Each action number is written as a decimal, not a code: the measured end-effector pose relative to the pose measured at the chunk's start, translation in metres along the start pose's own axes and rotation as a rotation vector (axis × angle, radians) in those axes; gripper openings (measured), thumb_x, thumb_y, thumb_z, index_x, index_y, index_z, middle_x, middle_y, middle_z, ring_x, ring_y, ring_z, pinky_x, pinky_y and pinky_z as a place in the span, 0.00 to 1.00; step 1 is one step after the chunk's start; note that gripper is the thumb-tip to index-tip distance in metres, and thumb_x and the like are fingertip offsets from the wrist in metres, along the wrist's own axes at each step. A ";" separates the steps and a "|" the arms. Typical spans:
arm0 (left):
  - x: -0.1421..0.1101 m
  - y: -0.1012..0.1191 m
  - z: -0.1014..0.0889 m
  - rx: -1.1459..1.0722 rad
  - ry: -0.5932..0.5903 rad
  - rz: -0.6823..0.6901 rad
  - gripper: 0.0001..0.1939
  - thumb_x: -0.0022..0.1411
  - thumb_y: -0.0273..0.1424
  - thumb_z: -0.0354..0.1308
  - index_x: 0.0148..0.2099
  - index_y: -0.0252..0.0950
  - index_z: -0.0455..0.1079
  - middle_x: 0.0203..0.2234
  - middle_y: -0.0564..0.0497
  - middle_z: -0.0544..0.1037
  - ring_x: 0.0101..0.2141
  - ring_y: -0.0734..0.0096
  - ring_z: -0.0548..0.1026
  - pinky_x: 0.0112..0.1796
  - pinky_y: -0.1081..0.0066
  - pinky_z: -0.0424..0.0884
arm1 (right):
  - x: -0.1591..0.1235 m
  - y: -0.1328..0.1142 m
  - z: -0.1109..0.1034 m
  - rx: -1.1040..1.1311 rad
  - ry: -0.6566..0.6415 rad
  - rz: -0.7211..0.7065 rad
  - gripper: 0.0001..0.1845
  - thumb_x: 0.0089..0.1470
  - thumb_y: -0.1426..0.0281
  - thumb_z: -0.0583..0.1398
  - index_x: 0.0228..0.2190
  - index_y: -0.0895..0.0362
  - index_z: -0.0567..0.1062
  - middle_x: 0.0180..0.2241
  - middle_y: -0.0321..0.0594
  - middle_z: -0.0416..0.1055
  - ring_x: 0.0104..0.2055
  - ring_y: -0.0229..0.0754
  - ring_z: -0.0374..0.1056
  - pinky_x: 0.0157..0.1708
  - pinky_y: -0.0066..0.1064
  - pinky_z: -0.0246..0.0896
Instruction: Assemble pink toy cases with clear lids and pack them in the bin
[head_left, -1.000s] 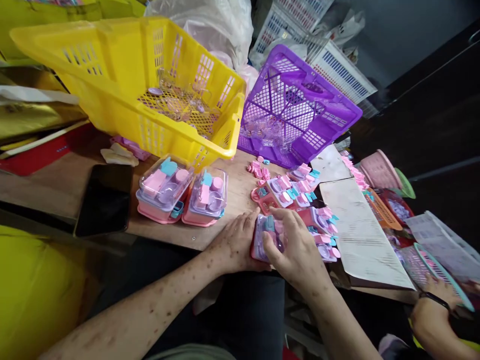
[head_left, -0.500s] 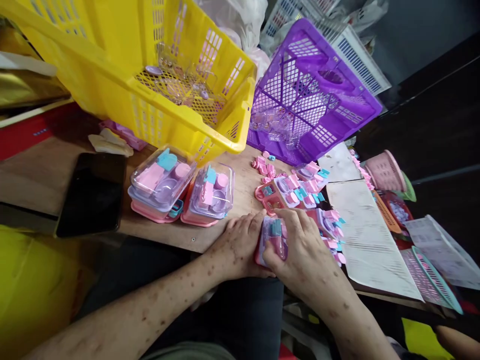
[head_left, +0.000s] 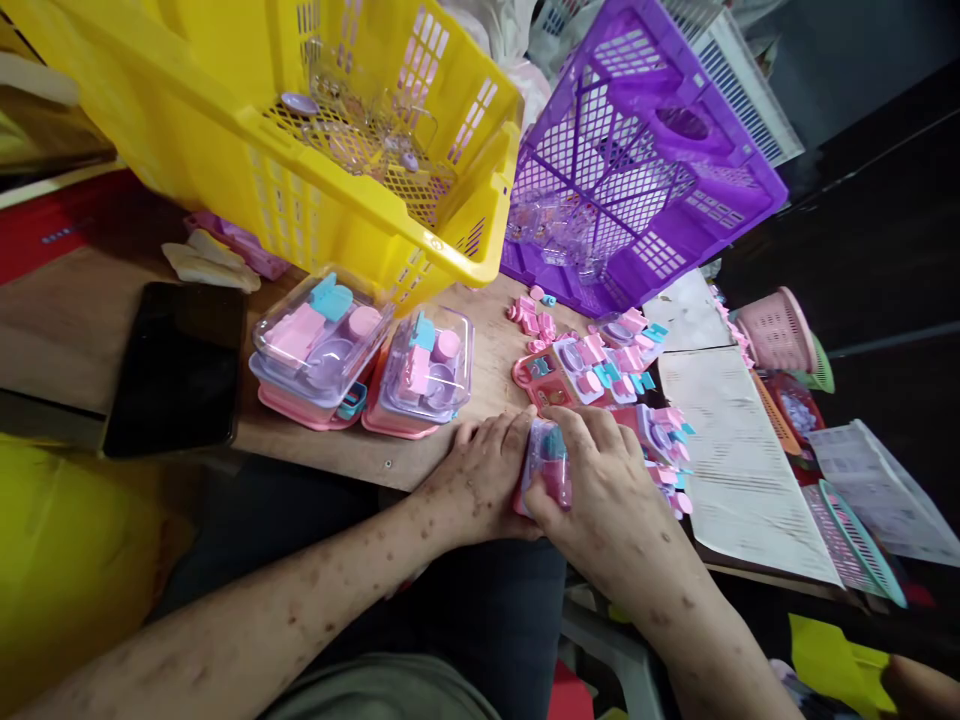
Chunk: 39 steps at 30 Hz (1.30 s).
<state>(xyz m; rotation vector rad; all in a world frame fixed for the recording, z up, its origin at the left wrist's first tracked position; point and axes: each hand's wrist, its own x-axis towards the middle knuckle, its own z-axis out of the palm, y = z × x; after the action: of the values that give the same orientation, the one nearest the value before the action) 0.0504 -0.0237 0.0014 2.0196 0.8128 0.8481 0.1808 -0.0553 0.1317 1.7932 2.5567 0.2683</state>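
- Head view, lower centre of the frame: a clear-lidded toy box (head_left: 553,470), with pink, lilac and teal pieces under the lid, sits between both hands at the table's near edge.
- The left hand (head_left: 484,475) braces the box's left side, fingers pressed against it.
- The right hand (head_left: 607,490) grasps the same box from above and the right, thumb on the near part of the lid.
- Left of centre: two lidded toy sets (head_left: 322,345) stand side by side on the wooden table (head_left: 487,320).
- Right of centre: unlidded toy sets (head_left: 604,365) lie beyond and beside the right hand.
- Left: a black smartphone (head_left: 176,370).
- Upper left: a yellow crate (head_left: 225,165) holding transparent pieces.
- Upper right of centre: a tilted purple crate (head_left: 739,175).
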 end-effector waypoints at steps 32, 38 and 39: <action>0.001 0.001 -0.004 -0.060 0.005 0.002 0.67 0.60 0.48 0.77 0.80 0.37 0.31 0.71 0.31 0.65 0.69 0.36 0.67 0.66 0.44 0.62 | 0.082 0.041 0.014 0.339 -0.292 0.133 0.34 0.79 0.45 0.45 0.69 0.51 0.71 0.46 0.46 0.83 0.42 0.53 0.82 0.45 0.47 0.77; 0.001 0.002 -0.003 -0.028 -0.028 -0.027 0.65 0.61 0.46 0.77 0.80 0.40 0.31 0.72 0.31 0.65 0.71 0.35 0.66 0.67 0.44 0.62 | 0.078 0.050 0.024 0.273 -0.312 0.083 0.31 0.79 0.49 0.46 0.69 0.50 0.73 0.59 0.47 0.81 0.52 0.59 0.82 0.54 0.54 0.78; 0.001 0.002 -0.003 -0.021 -0.026 -0.025 0.65 0.61 0.45 0.77 0.79 0.40 0.31 0.72 0.31 0.65 0.71 0.35 0.66 0.67 0.43 0.61 | 0.078 0.049 0.025 0.251 -0.306 0.088 0.31 0.79 0.49 0.47 0.68 0.50 0.74 0.58 0.47 0.81 0.52 0.59 0.82 0.54 0.55 0.78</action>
<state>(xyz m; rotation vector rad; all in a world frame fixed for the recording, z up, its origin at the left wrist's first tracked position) 0.0497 -0.0230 0.0048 1.9942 0.8101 0.8107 0.2017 0.0374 0.1215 1.8534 2.3838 -0.3176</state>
